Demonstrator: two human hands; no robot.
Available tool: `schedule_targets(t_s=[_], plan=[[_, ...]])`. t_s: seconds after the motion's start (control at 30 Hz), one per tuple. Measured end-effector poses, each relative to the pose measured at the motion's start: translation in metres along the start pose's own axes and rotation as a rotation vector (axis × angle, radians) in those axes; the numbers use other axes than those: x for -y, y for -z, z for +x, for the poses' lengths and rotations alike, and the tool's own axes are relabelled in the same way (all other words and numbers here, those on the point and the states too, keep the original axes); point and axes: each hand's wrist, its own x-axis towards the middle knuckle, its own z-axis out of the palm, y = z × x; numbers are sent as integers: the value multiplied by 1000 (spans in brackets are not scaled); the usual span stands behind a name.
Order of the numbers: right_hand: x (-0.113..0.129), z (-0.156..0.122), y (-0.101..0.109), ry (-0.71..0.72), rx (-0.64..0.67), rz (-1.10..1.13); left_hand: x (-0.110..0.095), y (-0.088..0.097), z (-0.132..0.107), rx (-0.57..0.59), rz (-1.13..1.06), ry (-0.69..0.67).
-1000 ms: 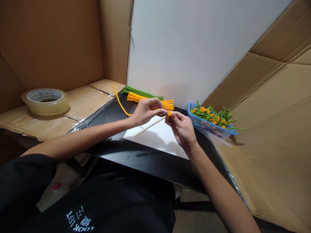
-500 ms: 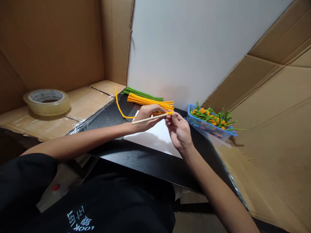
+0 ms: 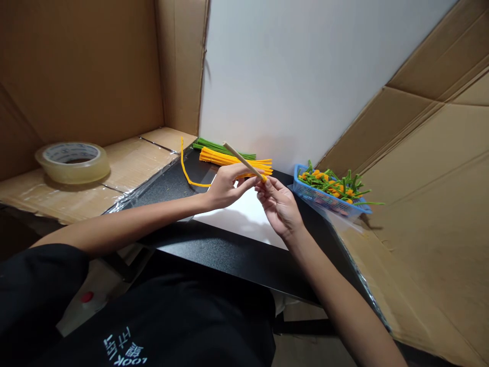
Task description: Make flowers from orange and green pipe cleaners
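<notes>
A thin wooden stick point(image 3: 242, 160) slants up and to the left, its lower end in the fingertips of my right hand point(image 3: 280, 206). Around that end sits a small yellow coil point(image 3: 263, 179), partly hidden by the fingers. My left hand point(image 3: 229, 186) is closed near the coil, thumb and fingertips meeting beside the stick. From behind it a long yellow pipe cleaner point(image 3: 185, 168) trails left and bends upward; its run through the fingers is hidden. Both hands hover over a white sheet point(image 3: 237, 216).
Behind my hands lie a bundle of yellow pipe cleaners point(image 3: 217, 156) and a green bundle point(image 3: 206, 144). A blue basket point(image 3: 305, 190) of green and yellow pieces stands right on the black table point(image 3: 198, 255). A tape roll point(image 3: 72, 171) rests on cardboard at left.
The stick has swung from pointing left and slightly down to pointing up and left. Both hands stay in nearly the same place, with the fingers shifted around the coil.
</notes>
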Motion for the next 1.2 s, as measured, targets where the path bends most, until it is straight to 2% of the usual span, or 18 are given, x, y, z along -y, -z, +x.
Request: schedule_targets(t_s=[0.17, 0.27, 0.4, 0.57, 0.7, 0.9, 1.07, 1.2], plan=[[4, 1, 3, -61, 35, -18, 1, 1, 5, 42, -118, 55], [5, 2, 6, -130, 87, -14, 4, 0, 8, 37, -196, 169], [6, 2, 8, -176, 127, -28, 7, 0, 13, 93, -341, 289], [14, -1, 7, -231, 197, -108, 8, 3, 17, 147, -457, 240], [19, -3, 7, -228, 244, -164, 9, 5, 20, 201, -457, 222], [15, 1, 10, -113, 164, -242, 9, 5, 18, 193, -300, 288], [6, 2, 9, 113, 56, -365, 8, 5, 14, 156, -82, 316], [0, 2, 9, 221, -13, -366, 11, 5, 13, 180, -126, 304]])
